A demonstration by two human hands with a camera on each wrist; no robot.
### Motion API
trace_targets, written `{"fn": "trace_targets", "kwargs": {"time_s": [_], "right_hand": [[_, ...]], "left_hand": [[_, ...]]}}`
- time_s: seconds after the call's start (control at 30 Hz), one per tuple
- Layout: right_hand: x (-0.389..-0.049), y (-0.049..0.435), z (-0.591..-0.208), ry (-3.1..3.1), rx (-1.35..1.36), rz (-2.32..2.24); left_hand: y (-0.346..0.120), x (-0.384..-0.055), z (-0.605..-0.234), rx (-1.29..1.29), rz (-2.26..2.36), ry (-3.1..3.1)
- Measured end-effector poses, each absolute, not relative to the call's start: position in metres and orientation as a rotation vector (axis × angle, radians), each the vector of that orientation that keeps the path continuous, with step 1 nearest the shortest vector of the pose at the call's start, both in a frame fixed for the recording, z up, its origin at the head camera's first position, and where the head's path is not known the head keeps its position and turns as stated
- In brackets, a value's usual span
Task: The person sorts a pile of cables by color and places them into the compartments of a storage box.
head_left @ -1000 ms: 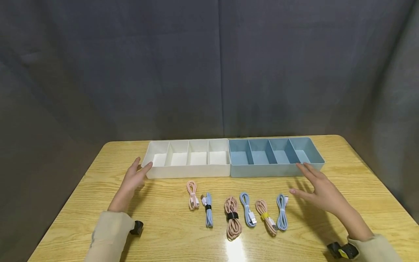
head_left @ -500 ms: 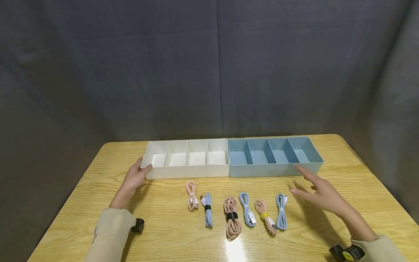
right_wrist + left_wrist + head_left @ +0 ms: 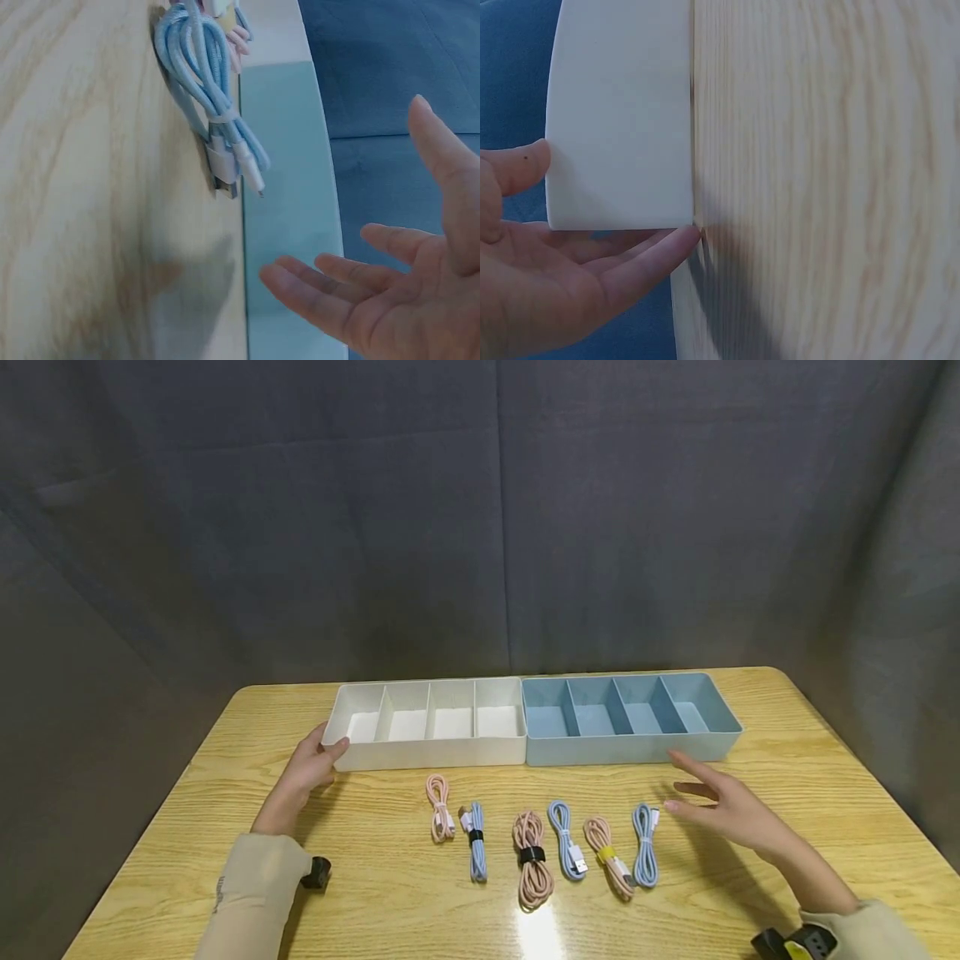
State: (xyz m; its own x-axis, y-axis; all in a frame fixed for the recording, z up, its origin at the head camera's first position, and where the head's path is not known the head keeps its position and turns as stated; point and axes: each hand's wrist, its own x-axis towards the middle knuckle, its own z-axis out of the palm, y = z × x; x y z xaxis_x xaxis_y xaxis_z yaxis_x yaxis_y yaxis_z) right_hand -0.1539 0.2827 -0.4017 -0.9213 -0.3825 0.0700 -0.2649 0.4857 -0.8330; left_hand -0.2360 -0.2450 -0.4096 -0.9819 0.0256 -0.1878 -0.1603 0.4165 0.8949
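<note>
At the left end of a white divided tray (image 3: 431, 753), my left hand (image 3: 303, 768) touches its near corner. In the left wrist view the thumb (image 3: 529, 166) rests at the tray's rim while fairly straight fingers (image 3: 649, 262) lie along its end wall. My right hand (image 3: 738, 810) hovers in front of the blue divided tray (image 3: 633, 749), fingers spread and holding nothing. Nearest to it is a bundled light blue cable (image 3: 646, 847); its plugs show in the right wrist view. Left of that lies a pink cable (image 3: 606, 853) with a yellow strap.
More bundled cables lie in a row: a blue one (image 3: 566, 843), a thick pink one (image 3: 533, 868) with a black strap, a blue one (image 3: 477, 843) with a black strap, and a pink one (image 3: 439, 806). A wooden table (image 3: 375, 893) carries everything; a dark curtain (image 3: 495, 527) hangs behind.
My left hand has closed in on the white tray's corner and now touches it. My right hand has drawn slightly down and back from the blue tray. The cables have not moved.
</note>
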Motion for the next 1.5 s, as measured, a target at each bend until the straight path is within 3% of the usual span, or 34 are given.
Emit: {"fn": "trace_targets", "kwargs": {"time_s": [0.93, 1.5], "right_hand": [[-0.172, 0.272, -0.435, 2.386, -0.572, -1.504], [-0.174, 0.267, -0.441, 2.420, -0.438, -1.567]], "left_hand": [[-0.244, -0.239, -0.408, -0.125, 1.595, 2.509], [-0.245, -0.237, -0.411, -0.145, 1.598, 2.511]]}}
